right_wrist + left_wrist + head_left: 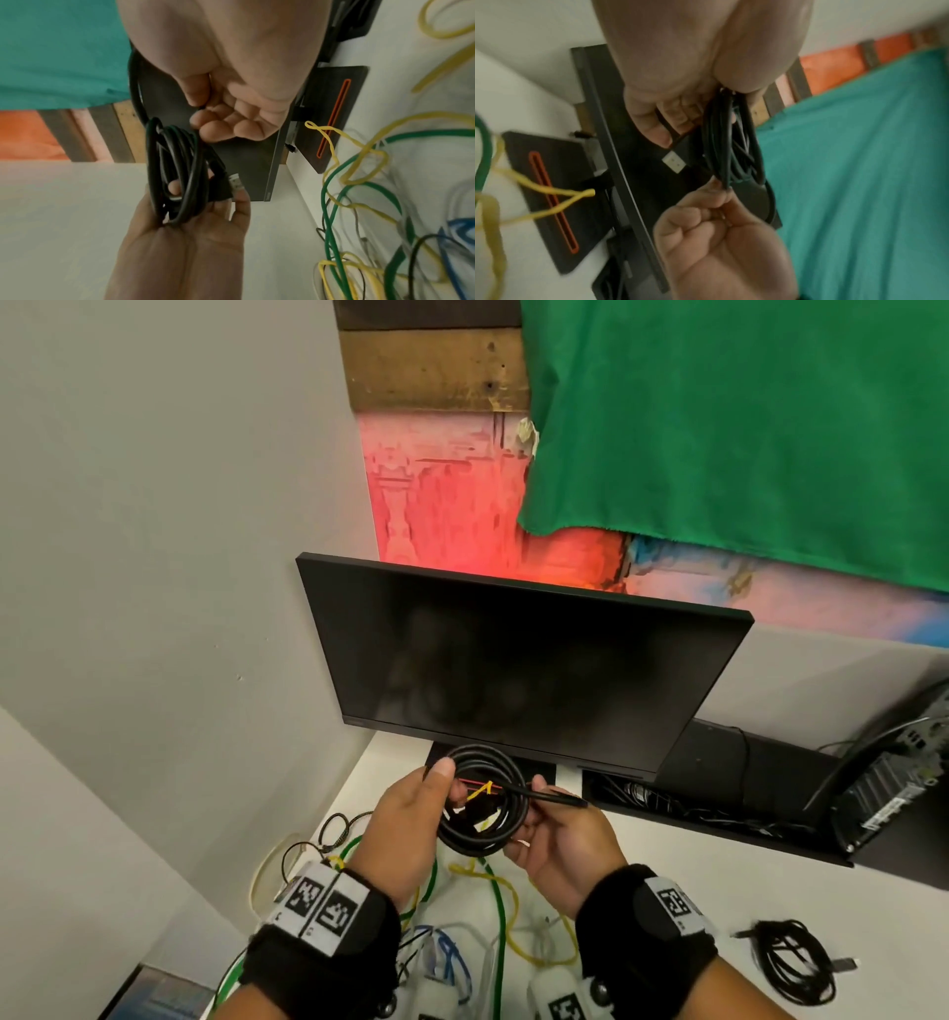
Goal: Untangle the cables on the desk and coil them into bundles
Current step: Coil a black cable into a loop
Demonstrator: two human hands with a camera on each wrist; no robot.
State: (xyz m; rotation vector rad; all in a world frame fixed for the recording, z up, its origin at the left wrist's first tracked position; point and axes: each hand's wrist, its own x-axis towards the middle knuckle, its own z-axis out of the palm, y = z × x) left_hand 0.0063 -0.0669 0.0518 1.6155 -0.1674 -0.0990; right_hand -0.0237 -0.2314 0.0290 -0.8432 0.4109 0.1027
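Both hands up above the white desk, right in front of the dark screen. Between them, a black cable wound into a round coil of a few loops. Left hand curled around the left side of the coil, thumb pressed on top of the loops, fingers tucked under them. Silver plug at one end of the black cable poking out just below the left fingers. Right hand on the right side of the coil, fingers bent in, thumb and fingertips pinching the loose end of the same cable, stretched out past the coil toward the right. Coil held off the desk, touching nothing but the two hands.

Down on the desk, under the hands, a messy pile still in a tangle: a green cable, a yellow cable, a blue cable and some thin white and black ones, all crossing over each other. Far off to the right on the desk, a thin black bundle lying alone, already wound up.
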